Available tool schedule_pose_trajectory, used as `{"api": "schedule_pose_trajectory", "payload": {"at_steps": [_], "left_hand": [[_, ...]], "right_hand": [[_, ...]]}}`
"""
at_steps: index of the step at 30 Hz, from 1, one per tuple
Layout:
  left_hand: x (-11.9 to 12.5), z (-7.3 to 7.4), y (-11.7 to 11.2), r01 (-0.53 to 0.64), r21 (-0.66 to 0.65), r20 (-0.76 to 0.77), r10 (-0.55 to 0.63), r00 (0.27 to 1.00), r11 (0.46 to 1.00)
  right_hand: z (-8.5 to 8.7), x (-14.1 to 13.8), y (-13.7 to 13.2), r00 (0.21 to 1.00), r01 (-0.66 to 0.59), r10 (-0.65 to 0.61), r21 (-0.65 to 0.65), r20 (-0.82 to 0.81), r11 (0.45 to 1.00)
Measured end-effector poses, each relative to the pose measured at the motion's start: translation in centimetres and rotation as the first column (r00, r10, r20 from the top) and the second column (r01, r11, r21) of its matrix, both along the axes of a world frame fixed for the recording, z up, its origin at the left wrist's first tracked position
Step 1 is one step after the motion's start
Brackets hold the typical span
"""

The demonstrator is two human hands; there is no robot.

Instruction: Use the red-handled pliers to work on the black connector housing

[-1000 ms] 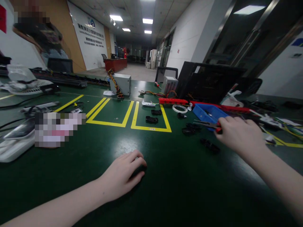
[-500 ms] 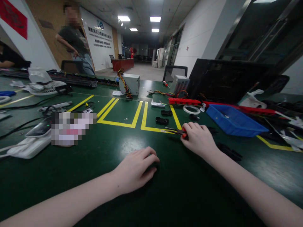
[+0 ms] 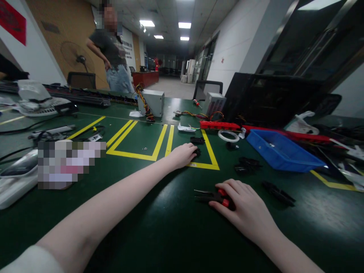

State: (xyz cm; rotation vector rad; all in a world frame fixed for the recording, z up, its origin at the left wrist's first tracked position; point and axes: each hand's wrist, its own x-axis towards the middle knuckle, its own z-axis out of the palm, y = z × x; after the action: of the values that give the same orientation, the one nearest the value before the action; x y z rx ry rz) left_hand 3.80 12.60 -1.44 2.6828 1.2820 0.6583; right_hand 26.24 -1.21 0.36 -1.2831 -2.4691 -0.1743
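Note:
My right hand [image 3: 241,206] is closed around the red-and-black handles of needle-nose pliers [image 3: 209,196]. Their slim jaws point left, slightly apart, just over the green table. Farther forward, my left hand [image 3: 184,155] reaches inside the yellow tape outline, its fingers closed over a small black plastic part [image 3: 198,152], mostly hidden by them. Just beyond it lies a similar black part [image 3: 197,140]. More black parts [image 3: 247,165] rest past my right hand, and a longer black piece [image 3: 278,193] lies to its right.
A blue tray [image 3: 284,151] stands at the right, near a white ring [image 3: 229,136] and a red strip [image 3: 218,125]. Two metal power supply boxes [image 3: 153,104] with wires sit at the back. Cables and a white power strip [image 3: 17,189] occupy the left. One person [image 3: 112,53] stands beyond the table.
My left hand has moved forward and right onto the black part. My right hand has drawn back toward me with the pliers. The view has shifted slightly, and the standing person appears farther right.

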Motion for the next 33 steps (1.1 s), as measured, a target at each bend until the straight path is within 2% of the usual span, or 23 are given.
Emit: {"api": "schedule_pose_trajectory", "payload": {"at_steps": [4, 9, 12, 15, 19, 22, 25, 33], "left_hand": [[-0.9, 0.3, -0.8, 0.035, -0.028, 0.022, -0.034, 0.999, 0.999], [-2.7, 0.9, -3.8, 0.11, -0.072, 0.104, -0.103, 0.989, 0.991], [-3.9, 1.6, -6.7, 0.172, -0.143, 0.17, -0.147, 0.974, 0.975], [-5.2, 2.5, -10.4, 0.177, -0.231, 0.194, -0.133, 0.972, 0.957], [-6.8, 3.2, -15.5, 0.168, -0.339, 0.208, -0.101, 0.973, 0.926], [-7.5, 3.5, -18.4, 0.136, -0.317, 0.178, -0.082, 0.981, 0.939], [-7.9, 3.9, -20.3, 0.107, -0.261, 0.108, -0.081, 0.991, 0.959], [-8.3, 3.7, -22.7, 0.085, -0.201, 0.088, -0.069, 0.994, 0.976]], "right_hand": [[0.0, 0.1, 0.1, 1.0, 0.003, -0.003, -0.005, 0.005, 1.0], [0.1, 0.0, 0.1, 1.0, 0.004, -0.003, -0.036, 0.007, 0.999], [0.6, 0.1, -0.1, 1.0, -0.011, 0.012, -0.069, 0.016, 0.998], [1.0, 0.6, -0.4, 0.999, -0.027, 0.031, -0.094, 0.04, 0.995], [1.0, 1.9, -0.7, 0.997, 0.019, -0.01, -0.115, 0.077, 0.993], [0.6, 2.5, -0.4, 0.997, 0.018, -0.009, -0.116, 0.079, 0.993], [0.3, 2.3, 0.4, 0.998, 0.01, -0.004, -0.093, 0.065, 0.996], [1.3, -0.6, 0.5, 0.991, 0.014, -0.005, -0.067, 0.133, 0.998]]}}
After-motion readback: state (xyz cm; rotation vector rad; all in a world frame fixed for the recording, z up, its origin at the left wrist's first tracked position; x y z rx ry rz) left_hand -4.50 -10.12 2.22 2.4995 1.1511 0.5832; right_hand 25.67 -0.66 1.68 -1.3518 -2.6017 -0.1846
